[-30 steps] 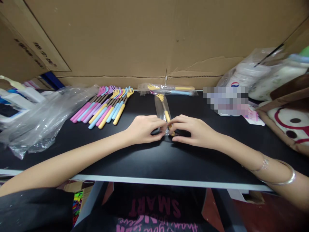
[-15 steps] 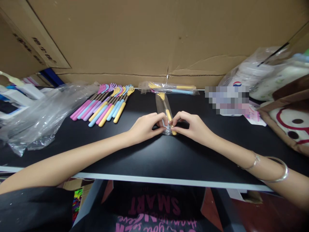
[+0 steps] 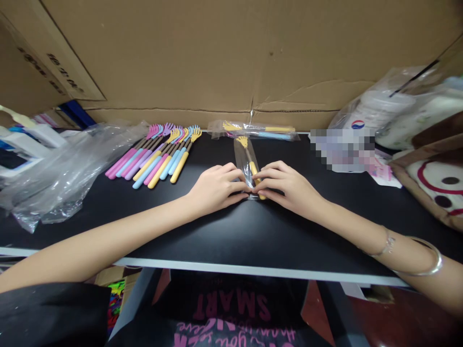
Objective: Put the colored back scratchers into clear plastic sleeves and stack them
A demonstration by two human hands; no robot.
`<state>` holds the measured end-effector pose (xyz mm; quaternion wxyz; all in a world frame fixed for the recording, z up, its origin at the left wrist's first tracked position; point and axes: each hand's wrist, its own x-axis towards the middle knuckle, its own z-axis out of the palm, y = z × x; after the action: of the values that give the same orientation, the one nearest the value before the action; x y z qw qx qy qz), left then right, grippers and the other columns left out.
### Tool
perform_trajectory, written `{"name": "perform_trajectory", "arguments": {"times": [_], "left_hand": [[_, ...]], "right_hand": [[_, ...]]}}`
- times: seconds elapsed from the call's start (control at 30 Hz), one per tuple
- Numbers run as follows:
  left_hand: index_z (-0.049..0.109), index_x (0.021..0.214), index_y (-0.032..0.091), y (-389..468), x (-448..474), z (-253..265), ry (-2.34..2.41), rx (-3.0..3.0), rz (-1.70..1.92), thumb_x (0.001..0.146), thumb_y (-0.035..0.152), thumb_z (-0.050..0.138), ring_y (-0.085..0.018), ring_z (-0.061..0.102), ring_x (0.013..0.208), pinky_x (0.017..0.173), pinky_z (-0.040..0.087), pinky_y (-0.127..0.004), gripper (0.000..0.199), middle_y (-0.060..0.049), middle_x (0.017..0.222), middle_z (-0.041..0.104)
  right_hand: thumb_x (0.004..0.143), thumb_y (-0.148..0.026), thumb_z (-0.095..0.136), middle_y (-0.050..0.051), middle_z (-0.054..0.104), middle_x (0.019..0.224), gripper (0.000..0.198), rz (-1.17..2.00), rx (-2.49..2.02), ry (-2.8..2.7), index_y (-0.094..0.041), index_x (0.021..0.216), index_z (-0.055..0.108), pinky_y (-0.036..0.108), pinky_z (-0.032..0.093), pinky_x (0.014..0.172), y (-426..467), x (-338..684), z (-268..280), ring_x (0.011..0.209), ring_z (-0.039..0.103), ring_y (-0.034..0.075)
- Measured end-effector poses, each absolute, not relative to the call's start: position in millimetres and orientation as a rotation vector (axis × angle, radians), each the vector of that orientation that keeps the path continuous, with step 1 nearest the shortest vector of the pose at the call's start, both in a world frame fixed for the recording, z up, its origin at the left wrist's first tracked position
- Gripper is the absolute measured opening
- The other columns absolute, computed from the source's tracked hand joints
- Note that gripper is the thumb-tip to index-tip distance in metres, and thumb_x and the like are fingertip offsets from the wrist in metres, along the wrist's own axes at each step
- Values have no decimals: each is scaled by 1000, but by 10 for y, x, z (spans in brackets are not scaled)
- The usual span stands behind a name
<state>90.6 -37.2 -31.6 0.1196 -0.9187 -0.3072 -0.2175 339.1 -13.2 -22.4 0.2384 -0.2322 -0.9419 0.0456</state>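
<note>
A yellow back scratcher (image 3: 253, 169) with a hand-shaped head lies inside a narrow clear plastic bag (image 3: 240, 156) on the black tabletop, its head pointing away from me. My left hand (image 3: 219, 189) is at the near end of the bag, thumb and fingertips closed on its left edge. From the other side, my right hand (image 3: 291, 187) has its fingertips closed at the bag's near end, close to the handle. The fingertips of both hands nearly meet and partly cover the bag's near end and the handle.
Several pink, blue, purple and yellow back scratchers (image 3: 159, 159) lie in a row at the left, beside a large crumpled plastic bag (image 3: 61, 183). Bagged back scratchers (image 3: 278, 129) lie against the cardboard wall (image 3: 217, 58). A bagged cup (image 3: 383, 113) and a plush item (image 3: 444, 185) stand right.
Both hands have shifted slightly at the bag's near end, with their fingers straighter than before. The bag and the back scratcher in it stay in nearly the same place.
</note>
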Motion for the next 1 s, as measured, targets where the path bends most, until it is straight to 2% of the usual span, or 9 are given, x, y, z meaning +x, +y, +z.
{"name": "perform_trajectory", "arguments": {"times": [0.1, 0.2, 0.37, 0.43, 0.53, 0.67, 0.8, 1.0], "left_hand": [[77, 108, 26, -370, 884, -300, -849, -2683, -589, 104, 40, 53, -19, 63, 101, 78, 47, -30, 28, -3, 108, 75], [77, 112, 25, -353, 852, -290, -809, -2745, -574, 104, 39, 52, -19, 64, 110, 83, 50, -30, 29, -3, 116, 76], [74, 121, 23, -299, 771, -257, -720, -2891, -554, 104, 34, 52, -20, 63, 120, 93, 53, -31, 30, -4, 125, 74], [73, 123, 23, -276, 745, -245, -716, -2955, -559, 103, 33, 54, -20, 64, 120, 96, 53, -31, 30, -5, 128, 73], [74, 122, 24, -253, 730, -242, -744, -3008, -575, 101, 31, 57, -20, 64, 119, 97, 54, -31, 27, -5, 129, 73], [74, 121, 24, -242, 739, -273, -778, -3023, -607, 102, 30, 57, -19, 64, 118, 98, 53, -30, 27, -5, 128, 73], [74, 121, 26, -231, 745, -306, -823, -3038, -636, 102, 30, 55, -18, 64, 118, 98, 53, -29, 27, -4, 127, 73], [74, 123, 26, -194, 722, -287, -774, -3087, -602, 102, 28, 56, -19, 62, 119, 100, 52, -30, 27, -5, 129, 72]], "right_hand": [[99, -28, 57, 6, 77, 121, 25, 107, -627, -2643, -29, 109, 80, 45, 54, 96, -96, 3460, -195, 118, 59, 28], [100, -30, 56, 3, 74, 130, 31, 244, -590, -2719, -34, 123, 76, 47, 52, 102, -28, 3555, -161, 129, 55, 28], [101, -39, 56, 2, 50, 159, 46, 602, -554, -2851, -37, 147, 57, 55, 37, 117, 81, 3715, -124, 149, 38, 29], [103, -41, 53, 2, 43, 163, 48, 715, -555, -2856, -36, 150, 53, 55, 33, 120, 111, 3739, -133, 152, 33, 28], [105, -42, 47, 4, 55, 155, 40, 758, -556, -2776, -34, 140, 65, 54, 33, 119, 142, 3704, -178, 146, 40, 27], [99, -46, 57, 7, 72, 130, 32, 674, -604, -2626, -30, 114, 80, 53, 38, 113, 133, 3585, -249, 130, 51, 28], [97, -47, 61, 10, 73, 124, 30, 654, -610, -2572, -26, 102, 81, 54, 38, 111, 95, 3514, -280, 125, 53, 28], [98, -50, 58, 10, 72, 125, 33, 688, -625, -2568, -27, 102, 82, 54, 36, 112, 107, 3524, -293, 127, 52, 29]]}}
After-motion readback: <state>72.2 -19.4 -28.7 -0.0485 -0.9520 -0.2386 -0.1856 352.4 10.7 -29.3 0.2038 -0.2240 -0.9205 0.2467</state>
